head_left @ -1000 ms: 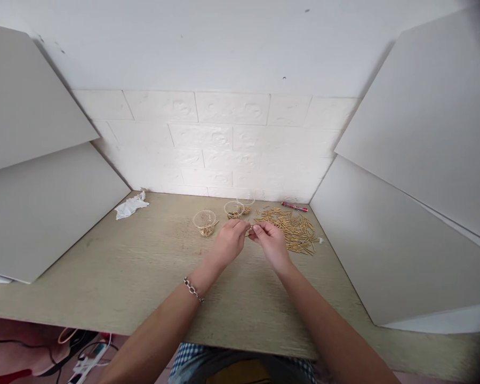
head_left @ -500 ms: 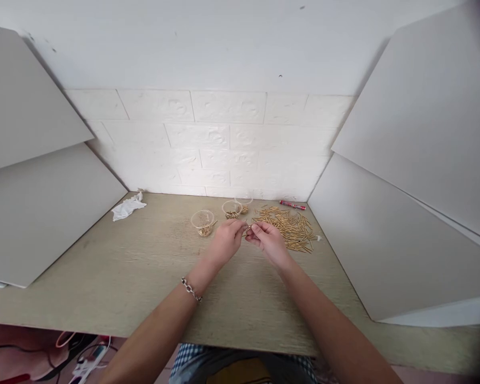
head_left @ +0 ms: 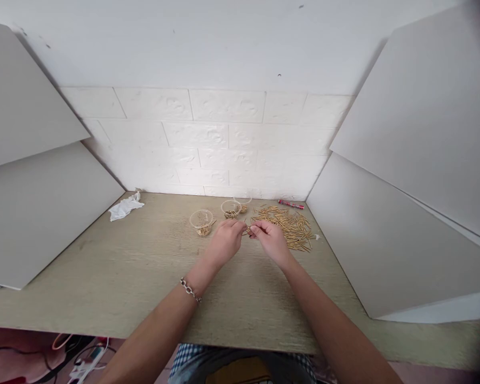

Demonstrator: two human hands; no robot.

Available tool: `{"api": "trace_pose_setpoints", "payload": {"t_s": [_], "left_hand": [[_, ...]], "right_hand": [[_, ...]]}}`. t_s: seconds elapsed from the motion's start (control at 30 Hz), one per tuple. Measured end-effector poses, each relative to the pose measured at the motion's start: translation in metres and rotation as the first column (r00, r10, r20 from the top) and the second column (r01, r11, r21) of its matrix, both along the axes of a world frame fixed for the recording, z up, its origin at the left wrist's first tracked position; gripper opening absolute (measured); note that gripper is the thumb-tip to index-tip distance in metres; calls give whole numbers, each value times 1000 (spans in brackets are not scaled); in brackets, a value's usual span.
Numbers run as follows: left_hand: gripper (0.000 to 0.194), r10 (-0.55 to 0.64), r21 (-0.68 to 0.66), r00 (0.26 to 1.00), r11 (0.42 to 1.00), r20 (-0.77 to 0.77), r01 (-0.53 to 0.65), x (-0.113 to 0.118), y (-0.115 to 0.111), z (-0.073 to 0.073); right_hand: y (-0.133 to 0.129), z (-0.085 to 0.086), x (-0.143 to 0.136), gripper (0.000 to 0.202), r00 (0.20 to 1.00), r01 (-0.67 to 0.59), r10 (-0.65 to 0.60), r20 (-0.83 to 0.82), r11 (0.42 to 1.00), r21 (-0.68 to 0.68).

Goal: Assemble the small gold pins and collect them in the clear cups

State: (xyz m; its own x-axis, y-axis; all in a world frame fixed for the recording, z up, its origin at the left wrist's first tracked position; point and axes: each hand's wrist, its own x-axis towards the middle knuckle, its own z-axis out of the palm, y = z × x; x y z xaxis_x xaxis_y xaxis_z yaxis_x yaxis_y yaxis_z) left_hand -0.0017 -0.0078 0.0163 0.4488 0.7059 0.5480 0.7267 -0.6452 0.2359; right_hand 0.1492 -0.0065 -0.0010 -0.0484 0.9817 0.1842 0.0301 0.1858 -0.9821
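A small gold-coloured piece is between the hands, near loosely heaped slim rods.

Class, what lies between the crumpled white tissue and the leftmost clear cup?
In the head view, only tabletop lies between tissue and cup, with fine specks scattered near the cup.

Right hand curled slightly tighter.

Left hand and right hand, fingertips together at a small item, apparently brass-coloured. Beyond: clear tubs, gold rods.
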Motion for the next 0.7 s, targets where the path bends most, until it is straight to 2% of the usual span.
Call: {"api": "trace_pose_setpoints", "payload": {"t_s": [0.13,0.33,0.47,0.7], "left_hand": [[17,1,-2,1000,1000,-9,-1,1,0,-1],[15,65,29,998,997,20,-66,4,-3,-3],[14,86,26,995,996,40,-88,6,-2,-6],[17,88,-97,983,993,163,-73,11,2,-12]], "right_hand": [[-2,0,-2,18,996,40,-43,81,999,33],[-4,-3,-7,19,997,75,-76,33,996,45],[-4,-6,-8,19,992,101,-104,64,993,53],[-8,-8,-13,20,964,192,-210,164,974,119]]}}
